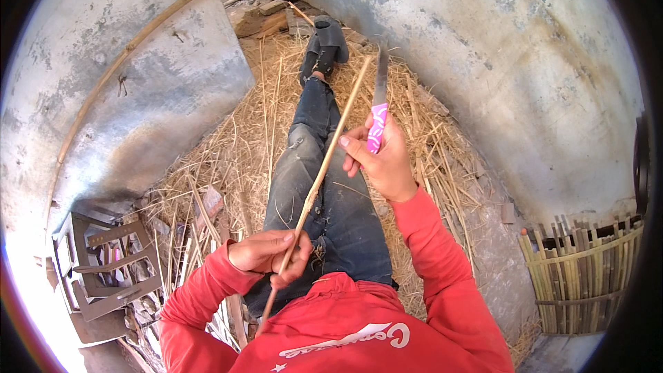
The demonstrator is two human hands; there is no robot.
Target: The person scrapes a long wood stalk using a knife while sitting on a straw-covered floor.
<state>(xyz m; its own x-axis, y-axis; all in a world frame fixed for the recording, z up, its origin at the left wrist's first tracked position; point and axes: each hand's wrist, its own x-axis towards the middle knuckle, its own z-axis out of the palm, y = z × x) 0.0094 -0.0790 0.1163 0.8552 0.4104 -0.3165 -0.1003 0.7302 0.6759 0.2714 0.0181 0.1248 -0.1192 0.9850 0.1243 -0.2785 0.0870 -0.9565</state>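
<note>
My left hand (271, 255) is closed around the lower part of a thin tan cane (324, 166), which looks like split bamboo. The cane slants from my waist up and to the right, its far end near the blade. My right hand (387, 162) grips a knife (378, 114) by its pink and white patterned handle. The knife's long metal blade points away from me, just right of the cane's tip. Whether the right fingertips touch the cane I cannot tell. Both hands are above my outstretched legs (321, 179) in dark trousers.
Straw and shavings (228, 145) cover the floor around my legs. A broken frame (114, 262) stands at the left, a slatted basket (583, 276) at the right. Worn grey walls (511, 48) close in on both sides. A long bent pole (131, 45) arcs along the left wall.
</note>
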